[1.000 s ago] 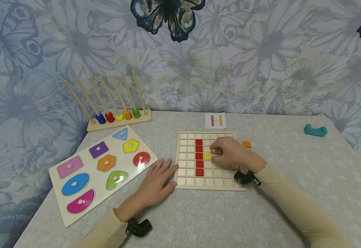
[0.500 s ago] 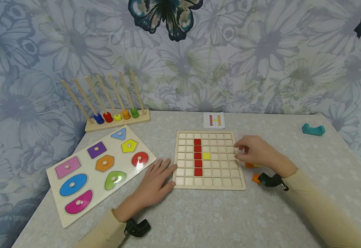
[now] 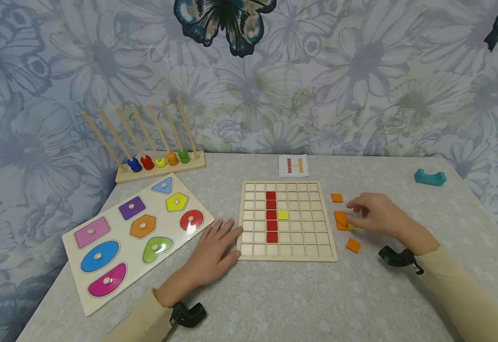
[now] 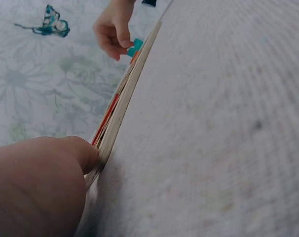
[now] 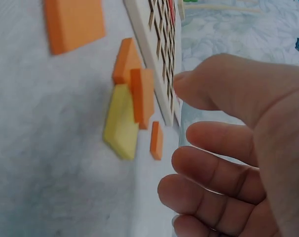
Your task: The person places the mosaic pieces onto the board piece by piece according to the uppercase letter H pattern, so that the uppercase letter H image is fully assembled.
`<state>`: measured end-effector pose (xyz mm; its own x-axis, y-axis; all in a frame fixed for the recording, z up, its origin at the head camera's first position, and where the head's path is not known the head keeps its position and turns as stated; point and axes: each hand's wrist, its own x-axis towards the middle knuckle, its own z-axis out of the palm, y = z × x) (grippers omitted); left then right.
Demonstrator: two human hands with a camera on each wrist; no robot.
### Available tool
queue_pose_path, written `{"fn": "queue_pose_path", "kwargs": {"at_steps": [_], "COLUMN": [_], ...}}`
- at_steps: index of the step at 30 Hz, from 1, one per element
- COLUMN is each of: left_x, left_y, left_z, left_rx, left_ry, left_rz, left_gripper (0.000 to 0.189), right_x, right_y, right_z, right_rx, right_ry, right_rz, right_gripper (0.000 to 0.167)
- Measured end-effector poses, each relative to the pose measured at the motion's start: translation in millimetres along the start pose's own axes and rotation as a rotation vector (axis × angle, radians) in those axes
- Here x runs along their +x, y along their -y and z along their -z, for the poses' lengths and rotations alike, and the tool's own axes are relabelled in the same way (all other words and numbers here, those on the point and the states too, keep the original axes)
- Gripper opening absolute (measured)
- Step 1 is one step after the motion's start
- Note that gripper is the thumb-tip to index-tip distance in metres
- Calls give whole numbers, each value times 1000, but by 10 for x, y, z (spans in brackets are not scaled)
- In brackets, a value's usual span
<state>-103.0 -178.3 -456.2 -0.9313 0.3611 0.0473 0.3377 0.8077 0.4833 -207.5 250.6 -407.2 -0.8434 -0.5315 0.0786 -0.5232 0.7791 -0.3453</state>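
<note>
Fingers of right hand (image 3: 379,217) (loosely curled, empty) hover over yellow tile (image 5: 121,122).

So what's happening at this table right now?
A person is filling a wooden grid board with coloured square tiles. It holds a column of five red tiles and one yellow tile beside it. The left hand lies flat against the board's left edge. The right hand reaches over loose orange tiles and a yellow one on the table, holding nothing.
</note>
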Motion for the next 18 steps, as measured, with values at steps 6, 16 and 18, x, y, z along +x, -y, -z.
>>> {"fn": "queue_pose_path", "kwargs": {"at_steps": [6, 16, 18], "left_x": [-6, -2, -1], "left_y": [-3, 4, 2], "left_z": [-5, -2, -2], "left_rx": [-3, 0, 2], "left_ry": [-27, -1, -9], "left_rz": [-17, -3, -5], "left_gripper": [56, 57, 56], "right_x": [-56, -148, -155], "right_y": [-25, -95, -106], "right_z": [-32, -130, -136], "right_rx": [-16, 5, 5], "right_ry": [26, 28, 21], "right_rz": [-76, -61, -57], "right_gripper": [33, 29, 27]}}
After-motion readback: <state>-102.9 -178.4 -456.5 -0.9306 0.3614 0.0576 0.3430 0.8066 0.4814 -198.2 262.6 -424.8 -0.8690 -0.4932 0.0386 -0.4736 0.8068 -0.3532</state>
